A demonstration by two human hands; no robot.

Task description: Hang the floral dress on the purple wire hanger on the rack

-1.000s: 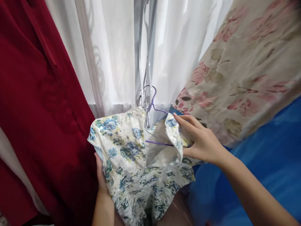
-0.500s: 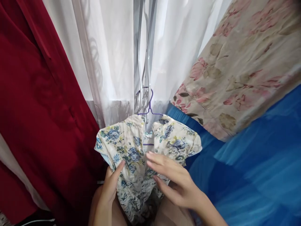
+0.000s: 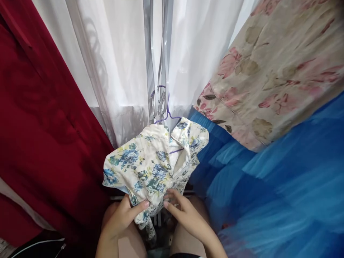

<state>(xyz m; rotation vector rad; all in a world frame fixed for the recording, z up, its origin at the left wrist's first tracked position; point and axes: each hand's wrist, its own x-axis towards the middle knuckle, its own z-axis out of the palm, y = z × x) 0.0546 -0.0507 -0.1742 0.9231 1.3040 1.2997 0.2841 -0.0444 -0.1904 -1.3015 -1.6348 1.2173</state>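
A white short-sleeved blouse [image 3: 158,161] with blue, green and yellow flowers hangs from a purple hanger [image 3: 168,114]. Its front is parted at the neck, and the pale inside shows there. My left hand [image 3: 126,213] grips the lower left side of the blouse, thumb on the front and fingers behind the cloth. At the lower front edge, my right hand [image 3: 185,213] has thumb and fingertips close together on the fabric. The lower part of the blouse bunches and hangs below the hands.
White hanger loops [image 3: 159,53] hold up the purple hanger in front of a white curtain [image 3: 120,53]. Red cloth [image 3: 48,118] hangs at left. At right are a beige pink-flowered cloth [image 3: 268,82] and blue tulle [image 3: 268,190]. My knees are under the blouse.
My right hand has come down from the neck opening to the lower front edge. The blouse has turned and its right side has swung back. My left hand has shifted slightly right and down.
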